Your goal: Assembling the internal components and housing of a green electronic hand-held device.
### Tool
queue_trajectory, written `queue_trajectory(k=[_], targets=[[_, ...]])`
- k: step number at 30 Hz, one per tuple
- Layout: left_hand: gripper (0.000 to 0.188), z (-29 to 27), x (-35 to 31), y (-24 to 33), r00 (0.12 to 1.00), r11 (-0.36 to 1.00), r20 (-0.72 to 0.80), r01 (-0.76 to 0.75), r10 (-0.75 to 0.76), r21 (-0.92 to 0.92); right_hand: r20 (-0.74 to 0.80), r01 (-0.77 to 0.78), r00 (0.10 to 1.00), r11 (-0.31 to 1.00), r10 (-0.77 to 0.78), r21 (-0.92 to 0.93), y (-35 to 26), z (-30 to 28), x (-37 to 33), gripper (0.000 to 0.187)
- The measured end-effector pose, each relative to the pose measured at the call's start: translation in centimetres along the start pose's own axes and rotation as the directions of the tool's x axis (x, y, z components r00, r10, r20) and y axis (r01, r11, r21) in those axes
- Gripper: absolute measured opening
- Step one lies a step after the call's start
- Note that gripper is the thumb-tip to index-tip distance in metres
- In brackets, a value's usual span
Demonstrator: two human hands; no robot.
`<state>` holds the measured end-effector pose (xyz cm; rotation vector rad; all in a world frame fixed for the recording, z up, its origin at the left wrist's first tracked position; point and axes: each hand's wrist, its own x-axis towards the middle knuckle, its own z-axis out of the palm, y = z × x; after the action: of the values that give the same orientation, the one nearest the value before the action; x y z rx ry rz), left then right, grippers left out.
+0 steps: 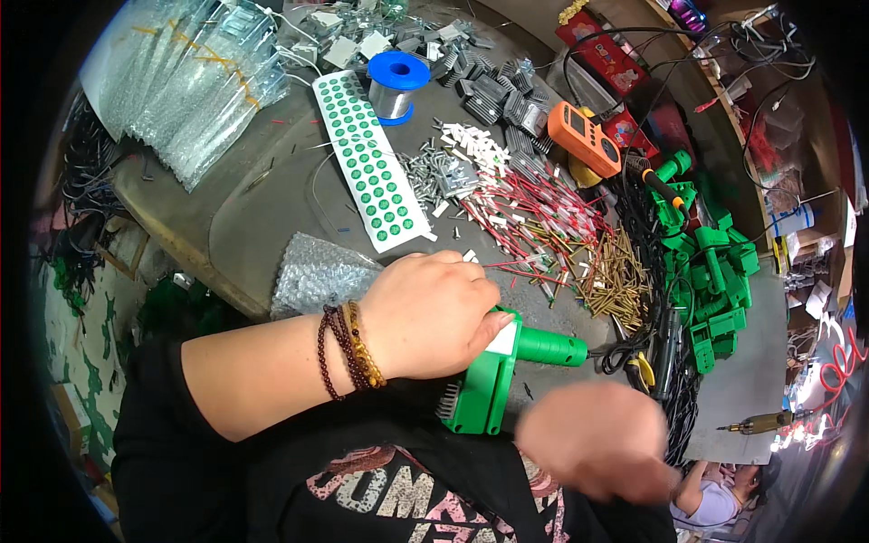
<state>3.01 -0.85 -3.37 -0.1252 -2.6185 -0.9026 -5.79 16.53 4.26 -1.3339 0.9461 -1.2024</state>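
Observation:
My left hand (433, 312) is closed over the top of a green plastic device housing (484, 389) near the table's front edge. A round green handle (554, 347) juts from the housing to the right, and a row of grey metal fins shows on its lower left. A white patch sits beside my thumb. My right hand (593, 439) is close to the lower right of the housing, apart from it. Motion smears its fingers, so its grip cannot be read. Bubble wrap (321, 271) lies just behind my left wrist.
Beyond my hands lie a sheet of green round stickers (369, 167), a solder spool (396, 86), red-wired parts (534, 213) and brass-coloured pins (615, 285). At right are an orange multimeter (584, 136) and piled green housings (715, 281). Bubble-wrap bags (199, 81) fill the far left.

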Motion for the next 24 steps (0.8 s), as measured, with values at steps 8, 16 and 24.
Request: queue_trajectory(k=[8, 16, 24], targets=[[0.028, 0.0, -0.1, 0.1, 0.998, 0.996, 0.055, -0.022, 0.017, 0.087, -0.368, -0.107, 0.913, 0.77, -0.174, -0.629, 1.9, -2.8, -1.9, 0.023], [0.023, -0.1, 0.2, 1.1, 0.996, 0.995, -0.007, -0.089, 0.09, 0.044, -0.647, -0.688, 0.725, 0.257, 0.234, -0.679, 2.7, -5.7, -5.0, 0.039], [0.019, -1.3, 2.3, 1.4, 0.989, 0.983, 0.058, -0.141, 0.134, 0.122, -0.493, -0.485, 0.87, 0.15, -0.017, -0.862, 1.2, -10.6, -7.4, 0.021]])
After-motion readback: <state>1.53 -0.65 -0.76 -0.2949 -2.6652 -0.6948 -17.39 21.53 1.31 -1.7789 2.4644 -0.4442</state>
